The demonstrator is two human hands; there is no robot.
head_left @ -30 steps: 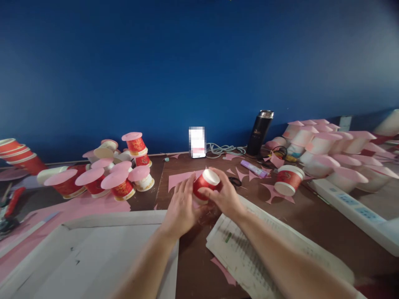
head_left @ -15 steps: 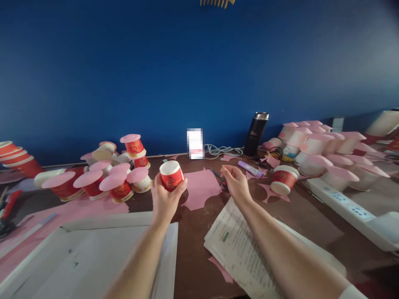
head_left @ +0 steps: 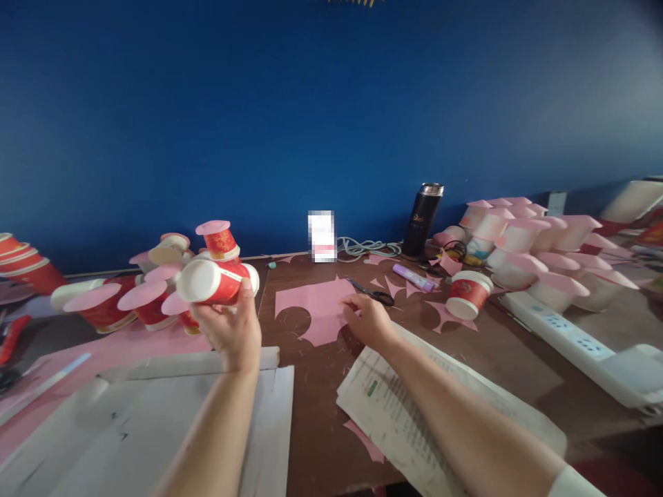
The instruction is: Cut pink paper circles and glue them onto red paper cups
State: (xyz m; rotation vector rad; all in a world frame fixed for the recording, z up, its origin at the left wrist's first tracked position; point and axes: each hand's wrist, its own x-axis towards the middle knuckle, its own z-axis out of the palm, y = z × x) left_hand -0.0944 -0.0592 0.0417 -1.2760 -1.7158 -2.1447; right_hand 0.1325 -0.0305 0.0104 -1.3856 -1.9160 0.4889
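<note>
My left hand [head_left: 231, 328] is closed around a red paper cup [head_left: 217, 281] with white ends, tipped onto its side in the air in front of the lidded cups at the left. My right hand [head_left: 369, 319] hovers at or rests on the right edge of a pink paper sheet [head_left: 324, 307] that has round cutouts. Its fingers are curled together, and whatever they hold, if anything, is hidden. Just beyond them lie dark-handled scissors [head_left: 380, 297].
Several red cups topped with pink discs [head_left: 142, 293] crowd the left. Pink-topped white cups [head_left: 523, 238] fill the right, beside a power strip [head_left: 574, 342]. A black thermos [head_left: 422, 219], purple tube [head_left: 414, 277], upright red cup [head_left: 469, 293] and printed papers [head_left: 386, 400] are nearby.
My left hand has moved left with the cup and turned it from upright onto its side. My right hand has come slightly left and down, uncovering the scissors.
</note>
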